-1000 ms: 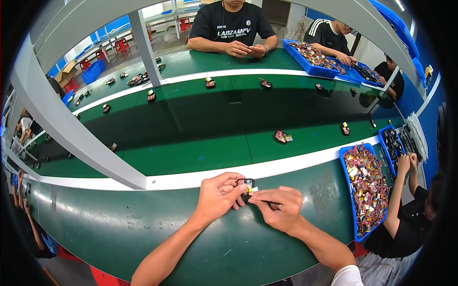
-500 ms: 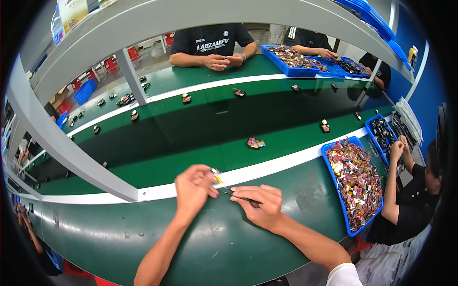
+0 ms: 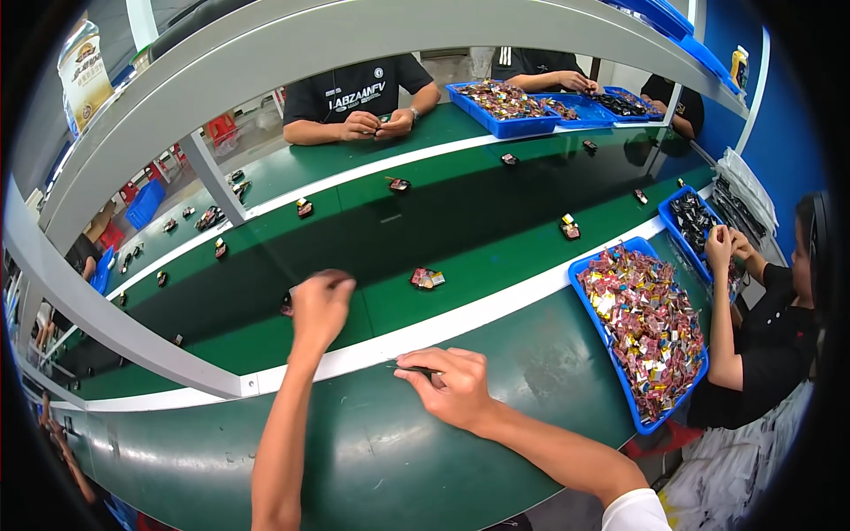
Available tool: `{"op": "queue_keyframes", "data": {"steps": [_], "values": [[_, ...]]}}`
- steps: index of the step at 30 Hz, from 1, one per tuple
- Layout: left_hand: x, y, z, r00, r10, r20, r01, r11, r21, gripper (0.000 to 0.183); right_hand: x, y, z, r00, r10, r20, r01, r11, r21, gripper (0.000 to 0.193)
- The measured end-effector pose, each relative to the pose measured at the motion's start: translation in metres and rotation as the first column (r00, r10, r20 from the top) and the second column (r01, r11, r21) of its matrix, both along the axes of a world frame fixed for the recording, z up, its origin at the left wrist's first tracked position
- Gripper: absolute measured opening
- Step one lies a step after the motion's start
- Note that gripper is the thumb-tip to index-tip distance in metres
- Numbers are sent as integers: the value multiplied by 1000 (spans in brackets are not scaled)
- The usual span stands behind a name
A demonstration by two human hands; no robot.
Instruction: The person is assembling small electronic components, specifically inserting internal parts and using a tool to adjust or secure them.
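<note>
My left hand reaches over the green conveyor belt, its fingers smeared by motion. Just beside it, partly hidden by the hand, lies a small dark-red and black piece. Above the near green worktop, close to the white rail, my right hand is closed round thin dark tweezers whose tips point left. On the belt to the right of my left hand is a small component with red, white and yellow parts.
A blue tray heaped with red, yellow and white pieces stands right, beside a seated person. Behind it is a blue tray of black parts. People work across the belt. A grey post rises left; a shelf beam crosses above.
My left hand has moved away from the tweezers, forward and left over the belt; the yellow-and-white piece it held no longer shows in it. My right hand keeps the tweezers. The view has shifted.
</note>
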State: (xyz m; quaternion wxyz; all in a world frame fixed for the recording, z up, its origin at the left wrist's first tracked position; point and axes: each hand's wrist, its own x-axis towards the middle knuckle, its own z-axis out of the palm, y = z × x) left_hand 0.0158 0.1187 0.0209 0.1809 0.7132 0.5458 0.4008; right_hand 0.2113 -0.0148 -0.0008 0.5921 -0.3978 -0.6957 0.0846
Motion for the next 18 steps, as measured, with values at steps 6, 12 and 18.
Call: {"op": "queue_keyframes", "data": {"steps": [6,12,18], "values": [[66,34,8,954,-217,206,286,862,-419,18,0,1,-1,999,28,-21,-28,1000,-10,17],[74,42,14,981,-193,26,178,835,-521,17,0,-1,3,1000,0,16,0,999,-50,13],[50,24,10,938,-103,331,258,845,-468,16,0,-2,0,1000,22,3,-22,994,-103,15]]}}
